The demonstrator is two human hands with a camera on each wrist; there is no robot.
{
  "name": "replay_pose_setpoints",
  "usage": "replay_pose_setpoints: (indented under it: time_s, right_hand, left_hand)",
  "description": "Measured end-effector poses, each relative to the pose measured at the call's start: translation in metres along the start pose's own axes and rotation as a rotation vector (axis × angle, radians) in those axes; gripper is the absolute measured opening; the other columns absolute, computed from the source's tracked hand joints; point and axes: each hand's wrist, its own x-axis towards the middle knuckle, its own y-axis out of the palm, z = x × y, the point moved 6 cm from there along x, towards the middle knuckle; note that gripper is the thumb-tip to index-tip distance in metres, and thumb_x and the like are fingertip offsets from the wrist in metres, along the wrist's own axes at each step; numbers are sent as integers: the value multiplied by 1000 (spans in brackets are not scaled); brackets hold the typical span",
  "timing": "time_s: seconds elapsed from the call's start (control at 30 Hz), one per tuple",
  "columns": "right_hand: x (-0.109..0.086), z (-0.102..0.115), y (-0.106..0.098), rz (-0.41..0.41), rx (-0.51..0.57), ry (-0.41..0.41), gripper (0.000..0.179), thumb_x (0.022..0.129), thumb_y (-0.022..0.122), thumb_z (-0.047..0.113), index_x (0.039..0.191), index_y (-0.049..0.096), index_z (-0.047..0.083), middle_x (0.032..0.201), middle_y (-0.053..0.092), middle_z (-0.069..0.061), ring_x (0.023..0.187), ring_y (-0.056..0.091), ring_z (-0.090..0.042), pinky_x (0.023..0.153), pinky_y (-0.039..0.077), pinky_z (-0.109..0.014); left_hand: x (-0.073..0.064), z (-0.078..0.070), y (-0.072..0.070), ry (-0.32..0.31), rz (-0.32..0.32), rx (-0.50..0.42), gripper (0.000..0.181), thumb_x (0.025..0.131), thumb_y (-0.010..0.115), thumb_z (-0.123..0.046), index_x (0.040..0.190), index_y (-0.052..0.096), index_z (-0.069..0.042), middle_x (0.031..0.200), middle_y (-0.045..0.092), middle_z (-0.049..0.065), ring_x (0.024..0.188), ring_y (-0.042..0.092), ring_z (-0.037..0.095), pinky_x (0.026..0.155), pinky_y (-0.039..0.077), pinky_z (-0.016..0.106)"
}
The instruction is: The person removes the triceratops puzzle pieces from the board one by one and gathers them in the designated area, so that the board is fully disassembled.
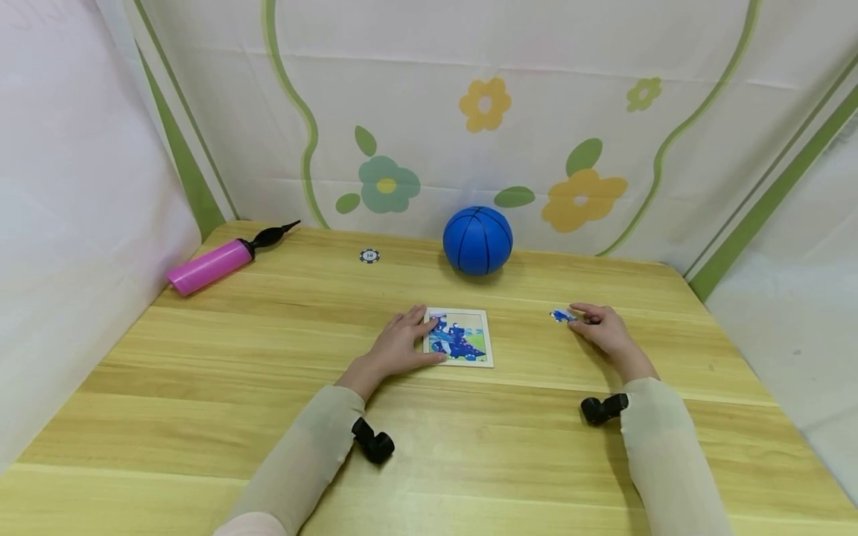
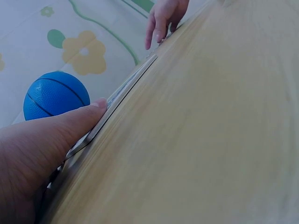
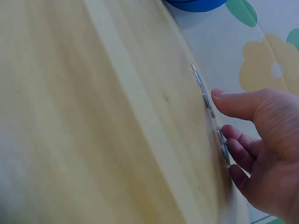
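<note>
Left hand (image 1: 401, 347), fingers spread, rests on the puzzle board (image 1: 487, 339) while the right hand (image 1: 606, 331), thumb and fingers apart, touches puzzle pieces (image 1: 561, 316) on the counter (image 1: 482, 439).

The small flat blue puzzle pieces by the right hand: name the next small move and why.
The right hand should probably pinch one of the small flat blue pieces: its thumb and fingers stand apart close by them, while the left hand rests on the square white-framed picture puzzle.

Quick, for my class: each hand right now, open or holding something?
Left hand: open, resting on the framed puzzle.
Right hand: open, at the loose puzzle pieces.
</note>
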Motion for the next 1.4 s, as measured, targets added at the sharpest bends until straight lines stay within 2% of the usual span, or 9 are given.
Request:
replay_pose_setpoints:
  time_s: [0.07, 0.2, 0.4, 0.53, 0.63, 0.8, 1.0, 1.27, 1.4]
  right_hand:
    - [-2, 3, -1, 17, 21, 5, 49, 84, 57, 21, 125, 43, -2, 112, 43, -27, 97, 40, -35, 79, 34, -46]
    - [-7, 13, -5, -6, 51, -4, 48, 86, 54, 20, 127, 41, 0, 110, 45, -26, 94, 44, -33, 75, 39, -40]
    - [-15, 50, 0, -46, 172, -55, 50, 85, 55, 23, 128, 40, 3, 113, 45, -24, 97, 43, -29, 75, 40, -34]
    - [-13, 74, 16, -49, 253, -100, 48, 84, 57, 22, 126, 44, 3, 109, 47, -22, 95, 44, -27, 74, 41, -29]
    - [-8, 86, 30, -66, 277, -135, 45, 82, 60, 22, 122, 48, 2, 102, 52, -20, 90, 47, -25, 68, 42, -22]
    - [1, 107, 54, -81, 292, -154, 42, 80, 63, 21, 117, 53, 2, 95, 56, -15, 86, 49, -24, 70, 43, -27]
    - [6, 129, 85, -16, 321, -134, 39, 81, 61, 16, 115, 53, -1, 95, 56, -14, 88, 49, -25, 77, 41, -33]
    - [8, 145, 125, 69, 403, -99, 35, 81, 61, 13, 114, 55, 1, 96, 57, -11, 88, 50, -23, 80, 41, -33]
    - [8, 143, 138, 71, 383, -89, 30, 81, 61, 12, 109, 58, 2, 96, 58, -9, 87, 51, -20, 78, 42, -31]
  left_hand:
    - [0, 0, 0, 1, -4, -2, 76, 73, 53, -59, 131, 38, -12, 140, 19, 11, 128, 11, 22, 101, 7, 37]
    - [-1, -1, 0, 5, -9, -12, 76, 73, 54, -58, 131, 39, -11, 140, 19, 11, 128, 12, 23, 101, 8, 38]
    - [-1, -1, 0, 3, -14, -12, 76, 73, 54, -58, 131, 39, -11, 140, 20, 11, 128, 12, 22, 101, 8, 38]
    - [-1, -1, -1, -3, -11, -9, 75, 73, 54, -58, 131, 38, -12, 140, 19, 11, 128, 11, 22, 101, 7, 38]
    - [-1, -2, -1, -2, -10, -5, 75, 73, 54, -58, 131, 38, -12, 140, 19, 10, 128, 11, 22, 101, 8, 38]
    - [-2, -2, -2, -3, -14, -10, 75, 73, 54, -58, 131, 38, -12, 140, 19, 10, 128, 11, 21, 101, 8, 37]
    - [-2, -1, -1, -6, -7, -6, 76, 73, 54, -58, 131, 38, -13, 140, 19, 10, 128, 11, 21, 101, 8, 38]
    - [0, 0, 0, -4, -10, -3, 76, 74, 52, -60, 131, 38, -13, 140, 19, 10, 128, 11, 21, 101, 8, 39]
    - [0, 0, -1, 5, -17, -9, 75, 74, 53, -58, 131, 39, -12, 140, 20, 11, 128, 11, 22, 101, 8, 39]
